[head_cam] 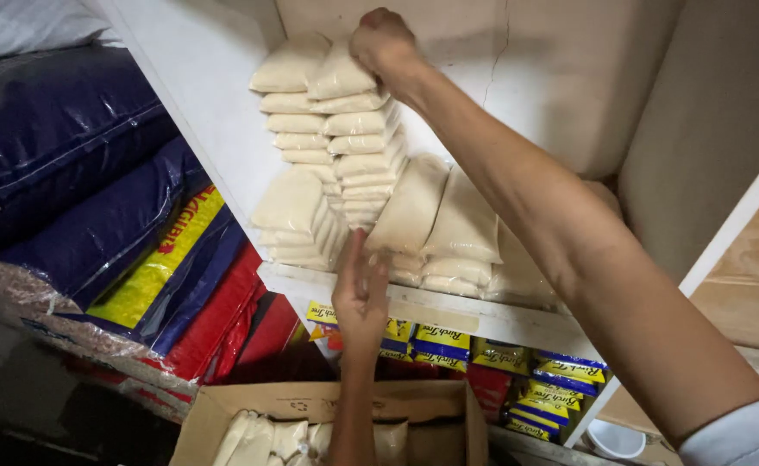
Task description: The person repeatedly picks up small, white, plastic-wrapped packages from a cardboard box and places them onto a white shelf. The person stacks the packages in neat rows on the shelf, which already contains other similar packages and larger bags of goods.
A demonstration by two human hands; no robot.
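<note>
Right hand [382,41] atop packets [345,112], perhaps gripping

stacked pale bags [358,147] crowd shelf [448,312], free room right

Shelf stacks above, carton below.

I am seeing my right hand [382,41] lying on the top packet [338,76] of the tall stack at the shelf's [448,312] back; my left hand [360,293] is hovering at its front edge, before lower stacks. Under the shelf, the open carton [328,406] is holding more packets; sacks [78,173] are lying left.
</note>
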